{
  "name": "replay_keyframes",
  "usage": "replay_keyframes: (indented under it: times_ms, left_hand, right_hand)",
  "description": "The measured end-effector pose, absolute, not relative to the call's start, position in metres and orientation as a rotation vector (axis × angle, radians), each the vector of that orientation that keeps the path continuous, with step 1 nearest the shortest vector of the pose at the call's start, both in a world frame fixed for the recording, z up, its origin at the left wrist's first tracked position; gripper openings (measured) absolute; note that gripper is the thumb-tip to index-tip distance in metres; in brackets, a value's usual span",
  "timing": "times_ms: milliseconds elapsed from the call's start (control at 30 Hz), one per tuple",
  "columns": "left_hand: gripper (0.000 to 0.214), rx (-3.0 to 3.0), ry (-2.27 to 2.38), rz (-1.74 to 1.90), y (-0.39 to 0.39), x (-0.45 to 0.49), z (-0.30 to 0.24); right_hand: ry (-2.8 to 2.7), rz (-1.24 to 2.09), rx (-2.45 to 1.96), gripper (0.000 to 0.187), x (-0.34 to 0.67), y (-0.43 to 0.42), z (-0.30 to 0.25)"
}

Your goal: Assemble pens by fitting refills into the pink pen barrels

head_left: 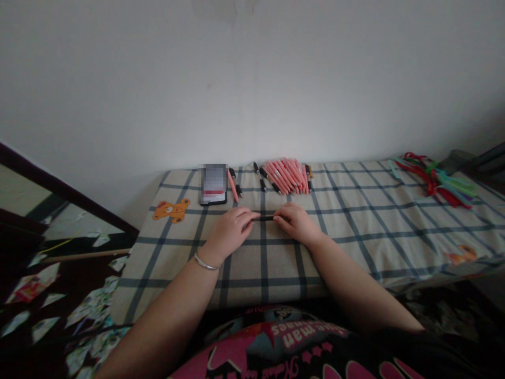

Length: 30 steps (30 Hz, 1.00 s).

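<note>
A slim black pen (pixel 265 218) lies level between my two hands, low over the checked cloth. My left hand (pixel 235 226), with a silver bangle at its wrist, pinches the left end; my right hand (pixel 296 222) pinches the right end. Both ends are hidden by the fingers. Beyond my hands is a heap of pink pen barrels (pixel 286 175), with several short black pen parts (pixel 263 185) around it. One pink barrel (pixel 233 186) lies apart to the left, beside two black parts (pixel 239 190).
A phone (pixel 213 200) with a blurred screen lies at the back left. The table's checked cloth (pixel 347 216) has bear prints. Red, green and purple strips (pixel 442 181) are bunched at the far right. The wall (pixel 252 95) rises behind; paper scraps (pixel 90 305) litter the lower left.
</note>
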<state>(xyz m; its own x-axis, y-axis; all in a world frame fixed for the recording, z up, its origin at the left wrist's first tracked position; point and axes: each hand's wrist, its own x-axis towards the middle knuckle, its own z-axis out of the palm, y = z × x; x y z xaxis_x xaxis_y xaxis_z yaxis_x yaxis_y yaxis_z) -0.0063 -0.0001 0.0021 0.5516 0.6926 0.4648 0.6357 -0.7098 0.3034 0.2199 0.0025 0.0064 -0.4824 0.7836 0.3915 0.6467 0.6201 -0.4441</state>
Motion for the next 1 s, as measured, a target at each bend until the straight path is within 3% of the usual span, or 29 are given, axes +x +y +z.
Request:
replay_keyframes:
  times_ms: [267,733,1000]
  left_hand:
    - [0.026,2.657,1.145,0.852,-0.0005,-0.0059,0.0028]
    - [0.023,2.615,1.184,0.867,-0.0015,-0.0058,0.0047]
    - [0.035,2.636,1.204,0.851,-0.002,-0.0066,0.0038]
  right_hand:
    - [-2.307,0.269,-1.129,0.023,0.2202,0.0035,0.0057]
    - [-2.186,0.217,-1.096,0.006,0.2199,0.0036,0.0012]
    - [-2.222,0.276,-1.137,0.005,0.2216,0.0048,0.0006]
